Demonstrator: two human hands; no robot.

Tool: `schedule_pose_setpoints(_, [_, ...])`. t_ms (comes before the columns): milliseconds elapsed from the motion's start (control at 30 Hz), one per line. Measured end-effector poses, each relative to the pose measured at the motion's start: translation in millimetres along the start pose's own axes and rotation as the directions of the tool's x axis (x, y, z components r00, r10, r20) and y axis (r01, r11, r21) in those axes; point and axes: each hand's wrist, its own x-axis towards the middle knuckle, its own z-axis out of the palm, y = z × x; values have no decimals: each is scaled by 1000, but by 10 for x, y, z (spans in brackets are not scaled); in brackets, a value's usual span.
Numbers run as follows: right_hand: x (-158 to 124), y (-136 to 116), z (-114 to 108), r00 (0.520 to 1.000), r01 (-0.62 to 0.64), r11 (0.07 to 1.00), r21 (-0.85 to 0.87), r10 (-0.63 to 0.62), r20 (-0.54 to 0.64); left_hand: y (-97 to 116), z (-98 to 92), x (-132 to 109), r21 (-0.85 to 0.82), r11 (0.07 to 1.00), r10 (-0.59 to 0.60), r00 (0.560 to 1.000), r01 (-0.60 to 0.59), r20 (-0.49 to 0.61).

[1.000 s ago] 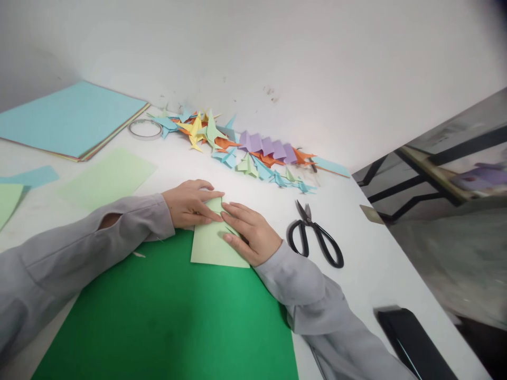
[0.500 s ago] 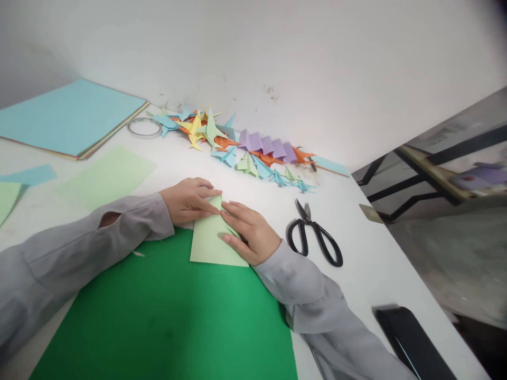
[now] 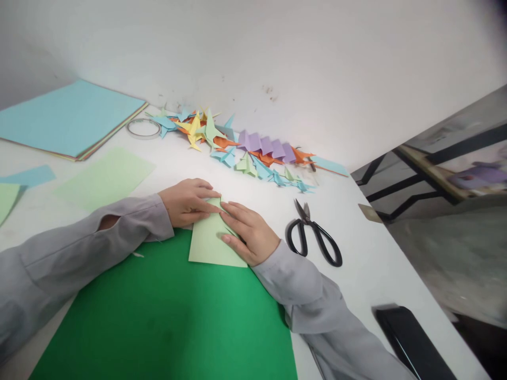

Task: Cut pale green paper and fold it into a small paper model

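A folded light green paper (image 3: 208,245) lies at the far edge of a large dark green sheet (image 3: 170,316). My left hand (image 3: 186,202) rests at the paper's top left, fingers drawn together and pinching its upper corner. My right hand (image 3: 249,235) lies flat on the paper's right side with fingers stretched out, pressing it down. The fingertips of both hands nearly meet at the paper's tip. Both arms wear grey sleeves.
Black scissors (image 3: 315,240) lie right of my right hand. A row of folded coloured paper figures (image 3: 237,148) runs along the wall, beside a tape roll (image 3: 143,127). A stack of coloured sheets (image 3: 67,119), loose green paper (image 3: 105,177) and a black object (image 3: 412,343) are also there.
Almost nothing differs; the view has shifted slightly, and both hands stay pressed on the light green paper.
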Motion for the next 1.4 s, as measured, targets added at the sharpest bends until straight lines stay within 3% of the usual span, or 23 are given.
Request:
schedule_pose_setpoints(300, [9, -31, -23, 1000, -11, 1000, 0, 11, 23, 19, 16, 5, -5, 1000, 8, 998, -8, -63])
schedule_pose_setpoints(700, [-5, -36, -8, 1000, -8, 1000, 18, 8, -25, 165, -32, 50, 117, 992, -61, 997, 56, 41])
schedule_pose_setpoints(933, [-61, -129, 1, 990, -128, 992, -12, 127, -62, 172, -38, 55, 139, 989, -60, 996, 51, 61])
schedule_pose_setpoints(1400, [-136, -216, -36, 986, -155, 988, -21, 156, 60, 148, -9, 42, 131, 990, -54, 998, 48, 41])
